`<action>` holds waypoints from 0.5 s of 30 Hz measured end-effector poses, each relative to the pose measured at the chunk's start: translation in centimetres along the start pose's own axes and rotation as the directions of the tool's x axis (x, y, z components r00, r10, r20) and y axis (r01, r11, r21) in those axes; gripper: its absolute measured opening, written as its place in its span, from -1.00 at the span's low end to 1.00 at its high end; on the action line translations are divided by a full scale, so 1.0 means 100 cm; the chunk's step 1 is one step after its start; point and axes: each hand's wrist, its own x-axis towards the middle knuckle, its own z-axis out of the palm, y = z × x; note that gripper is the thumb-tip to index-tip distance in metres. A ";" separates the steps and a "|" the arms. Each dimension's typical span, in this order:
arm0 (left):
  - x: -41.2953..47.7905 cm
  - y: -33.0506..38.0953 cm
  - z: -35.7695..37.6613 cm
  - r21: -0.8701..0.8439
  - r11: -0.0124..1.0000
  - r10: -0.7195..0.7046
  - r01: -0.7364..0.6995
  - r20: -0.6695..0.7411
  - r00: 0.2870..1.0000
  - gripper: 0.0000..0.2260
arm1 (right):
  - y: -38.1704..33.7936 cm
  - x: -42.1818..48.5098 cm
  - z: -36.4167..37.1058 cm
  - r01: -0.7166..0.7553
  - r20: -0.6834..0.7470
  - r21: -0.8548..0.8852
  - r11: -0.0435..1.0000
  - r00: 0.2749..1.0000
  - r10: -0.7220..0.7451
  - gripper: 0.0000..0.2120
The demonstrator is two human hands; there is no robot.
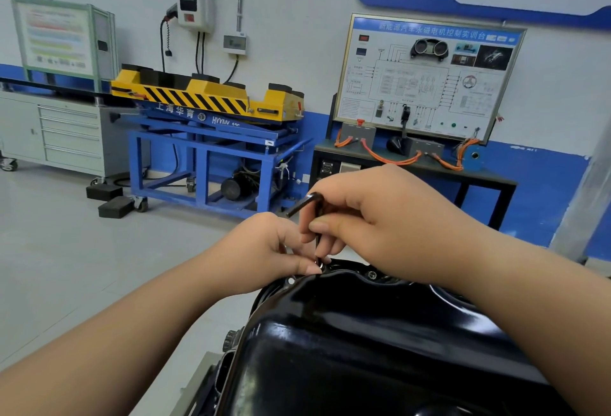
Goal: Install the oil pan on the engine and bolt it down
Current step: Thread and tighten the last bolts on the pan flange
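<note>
Glossy black oil pan, black hex key, yellow lift with black diagonal stripes, blue frame.

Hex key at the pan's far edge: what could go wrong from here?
The hex key stands upright, held by the right hand, its tip pinched by fingers of the left hand; poorly seated, it might slip and round the bolt. Those fingers lie against the pan rim and could get nipped.

1 head-worn wide-angle camera looks forward and slightly down from the person's eye level. It sits close over both forearms and the black oil pan at the bottom edge, and faces a workshop wall farther off.
</note>
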 end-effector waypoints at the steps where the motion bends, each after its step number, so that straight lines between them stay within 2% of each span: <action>1: 0.000 0.000 0.000 -0.007 1.000 -0.008 0.008 0.004 1.000 -0.54 | 0.000 0.000 0.000 0.005 -0.005 0.004 1.000 1.000 -0.005 -0.88; 6: -0.004 0.000 0.001 -0.040 0.999 0.014 -0.013 0.023 1.000 -0.58 | 0.003 -0.003 0.003 0.018 -0.043 0.096 0.995 0.999 -0.014 -0.88; 12: -0.006 0.000 0.008 -0.103 0.990 0.077 -0.099 -0.196 0.977 -0.77 | 0.005 -0.002 0.006 0.034 -0.100 0.125 0.992 0.995 -0.022 -0.90; 15: -0.007 -0.003 0.012 -0.056 0.987 0.136 -0.153 -0.240 0.961 -0.76 | 0.006 -0.002 0.008 0.023 -0.099 0.173 0.985 0.995 -0.006 -0.92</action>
